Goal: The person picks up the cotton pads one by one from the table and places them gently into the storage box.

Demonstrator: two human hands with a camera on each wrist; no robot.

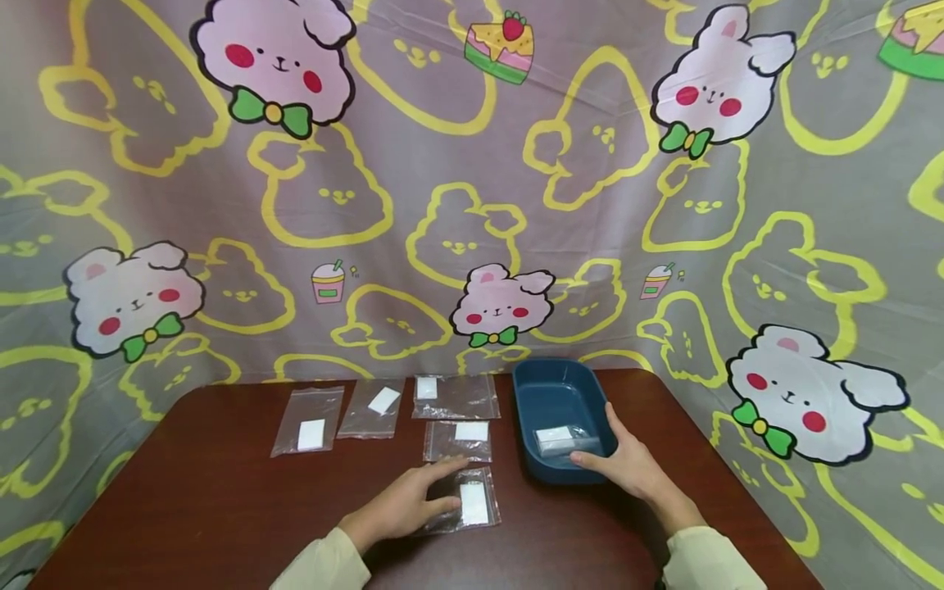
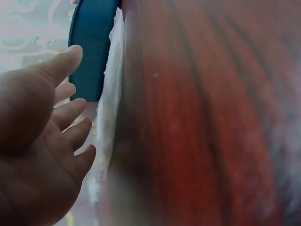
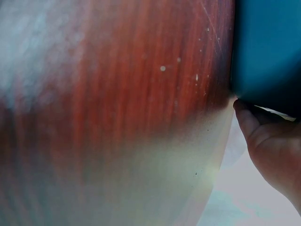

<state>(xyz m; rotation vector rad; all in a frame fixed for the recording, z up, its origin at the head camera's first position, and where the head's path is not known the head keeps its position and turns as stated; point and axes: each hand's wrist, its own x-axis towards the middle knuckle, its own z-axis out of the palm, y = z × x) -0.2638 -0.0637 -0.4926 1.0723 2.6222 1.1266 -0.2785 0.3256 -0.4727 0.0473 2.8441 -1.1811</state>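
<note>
Your two hands, left [image 1: 404, 504] and right [image 1: 627, 465], are bare: no gloves, rings or watch. Pale cream long sleeves [image 1: 324, 564] end at both wrists, cuffs plain.

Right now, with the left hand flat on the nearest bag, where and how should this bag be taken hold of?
Probably at the right edge of the bag, coming from the tray side. It lies flat on the table and the left hand covers its left part, so only the right strip with the white label is free; slide fingertips under and pinch.
</note>
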